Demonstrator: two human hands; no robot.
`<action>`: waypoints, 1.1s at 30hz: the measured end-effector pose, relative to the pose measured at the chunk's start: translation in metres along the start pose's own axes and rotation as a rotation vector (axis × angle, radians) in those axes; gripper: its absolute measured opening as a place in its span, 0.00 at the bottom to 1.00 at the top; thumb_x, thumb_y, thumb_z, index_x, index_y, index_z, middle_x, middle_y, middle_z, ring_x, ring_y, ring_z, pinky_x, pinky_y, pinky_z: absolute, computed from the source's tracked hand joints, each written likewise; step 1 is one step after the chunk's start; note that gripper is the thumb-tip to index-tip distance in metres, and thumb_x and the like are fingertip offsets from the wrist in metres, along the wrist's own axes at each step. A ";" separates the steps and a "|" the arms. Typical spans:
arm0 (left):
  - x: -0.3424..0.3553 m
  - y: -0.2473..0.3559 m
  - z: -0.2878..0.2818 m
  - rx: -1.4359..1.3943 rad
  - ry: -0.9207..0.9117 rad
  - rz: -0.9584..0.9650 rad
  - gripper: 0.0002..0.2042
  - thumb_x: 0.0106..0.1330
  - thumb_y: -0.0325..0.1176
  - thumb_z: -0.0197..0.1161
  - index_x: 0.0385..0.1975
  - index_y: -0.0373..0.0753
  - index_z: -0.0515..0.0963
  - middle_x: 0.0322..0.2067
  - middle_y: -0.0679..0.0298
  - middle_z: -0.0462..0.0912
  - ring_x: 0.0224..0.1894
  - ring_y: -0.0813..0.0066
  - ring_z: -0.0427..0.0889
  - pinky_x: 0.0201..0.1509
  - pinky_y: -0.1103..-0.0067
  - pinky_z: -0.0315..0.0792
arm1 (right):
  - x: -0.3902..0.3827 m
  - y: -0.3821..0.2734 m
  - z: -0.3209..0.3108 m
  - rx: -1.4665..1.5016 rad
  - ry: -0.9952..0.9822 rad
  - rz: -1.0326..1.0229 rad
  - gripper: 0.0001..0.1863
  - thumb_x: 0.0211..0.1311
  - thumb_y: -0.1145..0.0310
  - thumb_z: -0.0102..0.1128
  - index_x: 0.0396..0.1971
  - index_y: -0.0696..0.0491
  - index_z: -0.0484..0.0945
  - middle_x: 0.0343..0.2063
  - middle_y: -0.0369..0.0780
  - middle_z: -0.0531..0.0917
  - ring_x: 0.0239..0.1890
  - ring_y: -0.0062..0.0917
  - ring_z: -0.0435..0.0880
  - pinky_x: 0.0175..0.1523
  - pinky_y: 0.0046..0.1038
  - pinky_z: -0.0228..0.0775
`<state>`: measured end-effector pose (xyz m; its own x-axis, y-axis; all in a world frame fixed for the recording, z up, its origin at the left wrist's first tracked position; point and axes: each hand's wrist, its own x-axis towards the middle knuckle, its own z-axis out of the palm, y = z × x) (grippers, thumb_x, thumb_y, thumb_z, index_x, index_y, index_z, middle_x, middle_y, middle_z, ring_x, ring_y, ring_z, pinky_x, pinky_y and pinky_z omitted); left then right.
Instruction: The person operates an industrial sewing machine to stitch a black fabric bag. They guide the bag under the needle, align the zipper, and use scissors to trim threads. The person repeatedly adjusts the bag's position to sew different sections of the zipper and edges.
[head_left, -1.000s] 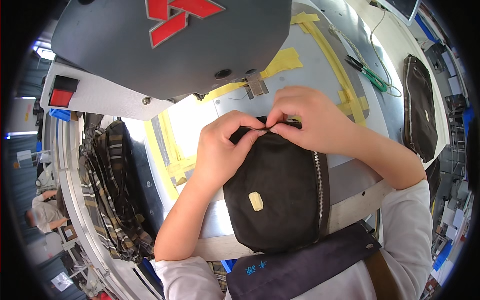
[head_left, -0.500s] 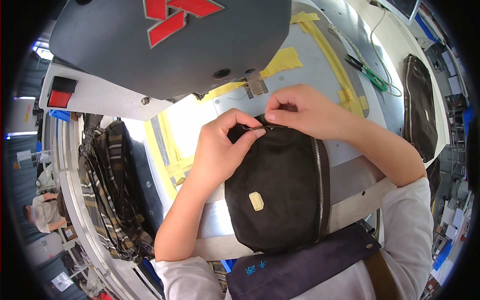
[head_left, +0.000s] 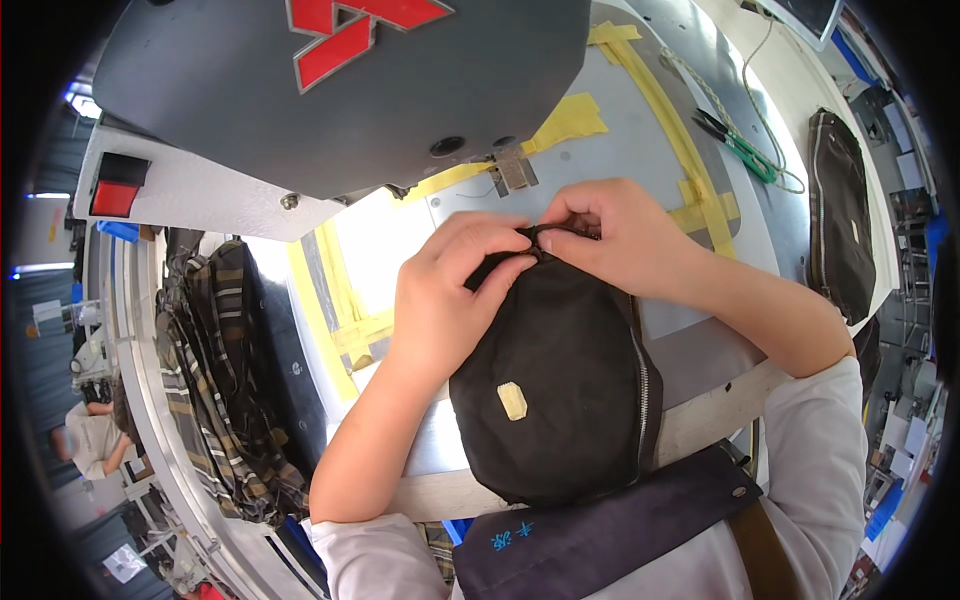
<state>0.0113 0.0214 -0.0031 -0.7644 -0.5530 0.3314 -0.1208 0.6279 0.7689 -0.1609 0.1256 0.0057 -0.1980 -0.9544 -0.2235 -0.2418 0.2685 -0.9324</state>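
Observation:
A black fabric piece with a silver zipper along its right side and a small cream patch lies at the front of a grey plate marked out with yellow tape, under the dark grey head of a machine. My left hand and my right hand pinch the fabric's top edge close together, just below a small metal fitting on the plate. The fingertips partly hide the folded edge between them.
Green-handled scissors and a cord lie at the right, beside a second black zippered piece. Plaid fabric pieces are piled at the left. A red switch sits on the machine's side. A co-worker is at the far left.
Half a second ago my right hand was slightly higher; it has come back down onto the edge. My left hand's fingers have risen and curled further over the fold, and the fabric's right side has creased.

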 end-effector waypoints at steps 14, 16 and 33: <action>0.003 0.002 -0.008 -0.243 -0.157 -0.419 0.06 0.57 0.27 0.69 0.32 0.34 0.81 0.30 0.62 0.85 0.34 0.76 0.82 0.42 0.81 0.74 | -0.005 0.001 0.005 -0.112 0.091 -0.251 0.09 0.56 0.68 0.63 0.32 0.59 0.81 0.26 0.44 0.83 0.28 0.29 0.82 0.35 0.29 0.72; 0.004 0.006 -0.010 -0.181 -0.156 -0.373 0.06 0.57 0.25 0.69 0.32 0.33 0.80 0.29 0.66 0.84 0.34 0.82 0.80 0.42 0.83 0.73 | -0.006 0.001 0.005 -0.107 0.084 -0.319 0.09 0.56 0.68 0.63 0.32 0.59 0.81 0.26 0.44 0.83 0.28 0.29 0.82 0.34 0.29 0.72; 0.003 0.005 -0.010 -0.282 -0.162 -0.463 0.06 0.59 0.27 0.69 0.33 0.32 0.81 0.28 0.66 0.84 0.32 0.83 0.79 0.40 0.84 0.73 | 0.000 -0.001 -0.008 0.118 -0.117 -0.012 0.05 0.62 0.73 0.61 0.30 0.57 0.74 0.27 0.32 0.78 0.32 0.12 0.75 0.38 0.18 0.68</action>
<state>0.0152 0.0174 0.0069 -0.7618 -0.6310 -0.1466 -0.3103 0.1569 0.9376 -0.1684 0.1258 0.0092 -0.0822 -0.9680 -0.2369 -0.1290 0.2460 -0.9606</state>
